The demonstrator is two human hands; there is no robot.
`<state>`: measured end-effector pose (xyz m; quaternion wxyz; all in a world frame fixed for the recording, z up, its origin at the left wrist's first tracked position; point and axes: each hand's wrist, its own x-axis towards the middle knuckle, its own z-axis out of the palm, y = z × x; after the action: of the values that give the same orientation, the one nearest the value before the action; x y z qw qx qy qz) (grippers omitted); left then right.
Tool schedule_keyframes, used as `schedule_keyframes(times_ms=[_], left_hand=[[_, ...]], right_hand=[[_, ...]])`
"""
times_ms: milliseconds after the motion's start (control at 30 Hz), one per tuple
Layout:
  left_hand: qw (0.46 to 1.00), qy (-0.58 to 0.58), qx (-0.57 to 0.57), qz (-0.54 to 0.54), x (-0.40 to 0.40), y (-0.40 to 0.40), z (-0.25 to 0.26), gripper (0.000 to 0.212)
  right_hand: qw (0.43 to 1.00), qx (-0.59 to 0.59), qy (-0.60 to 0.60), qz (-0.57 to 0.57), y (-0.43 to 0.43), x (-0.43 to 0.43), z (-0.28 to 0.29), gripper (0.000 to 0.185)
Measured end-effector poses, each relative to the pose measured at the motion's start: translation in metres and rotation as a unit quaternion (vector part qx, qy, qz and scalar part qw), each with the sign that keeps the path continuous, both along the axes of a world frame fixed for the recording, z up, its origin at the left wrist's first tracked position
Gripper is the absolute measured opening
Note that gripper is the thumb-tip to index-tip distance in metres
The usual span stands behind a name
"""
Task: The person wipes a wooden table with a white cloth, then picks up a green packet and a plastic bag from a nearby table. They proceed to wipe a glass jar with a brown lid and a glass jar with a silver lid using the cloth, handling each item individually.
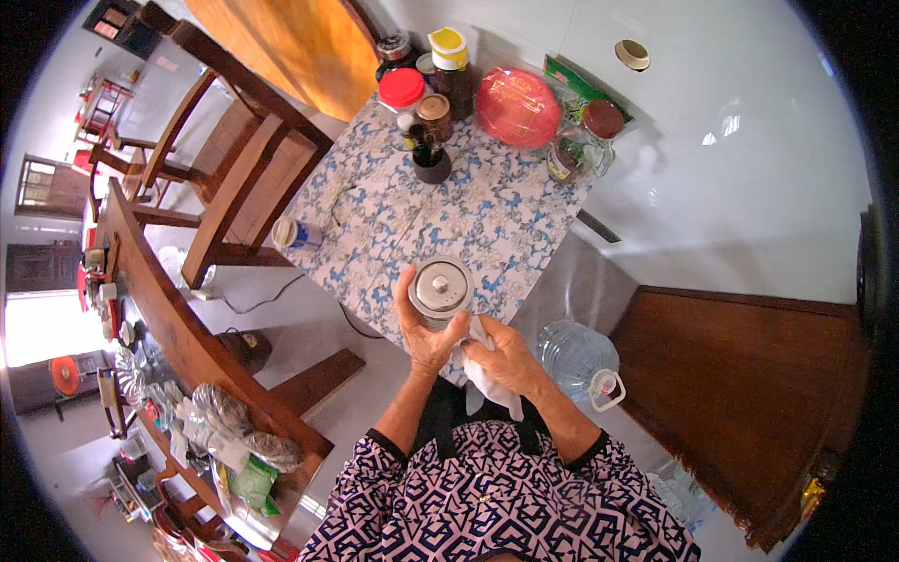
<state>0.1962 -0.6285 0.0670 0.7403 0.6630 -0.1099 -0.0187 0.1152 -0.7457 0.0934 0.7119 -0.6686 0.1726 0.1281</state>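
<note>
My left hand (425,341) is wrapped around a small lidded pot (441,286) with a silver metal lid and round knob. The pot is upright over the near part of a small table with a blue and white floral cover (484,225). At the pot's lower right, my right hand (507,355) grips a white cloth (491,393), which hangs down below the fingers. Part of the cloth lies against the pot's side. My palms and most of the pot's body are hidden from this view.
Jars, a yellow-topped bottle (451,70), a red wrapped package (518,107) and a glass jar (583,144) stand along the table's far side. A white-lidded container (296,234) is at the left edge. A large water jug (579,362) stands right, wooden furniture (225,337) left.
</note>
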Motion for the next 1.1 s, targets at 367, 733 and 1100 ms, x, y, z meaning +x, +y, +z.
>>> schedule_keyframes(times_ms=[367,733,1100], left_hand=[[0.995,-0.024,0.031,-0.093,0.062,-0.089,-0.057,0.114],[0.990,0.026,0.125,-0.053,0.131,-0.136,-0.096,0.120],[0.963,0.089,0.204,0.149,0.194,-0.098,-0.140,0.093]], right_hand=[[0.987,-0.110,-0.018,-0.115,-0.074,0.048,-0.044,0.015],[0.953,-0.174,-0.084,-0.232,-0.138,0.111,-0.119,0.014],[0.951,-0.108,-0.075,-0.281,-0.183,0.155,-0.168,0.010]])
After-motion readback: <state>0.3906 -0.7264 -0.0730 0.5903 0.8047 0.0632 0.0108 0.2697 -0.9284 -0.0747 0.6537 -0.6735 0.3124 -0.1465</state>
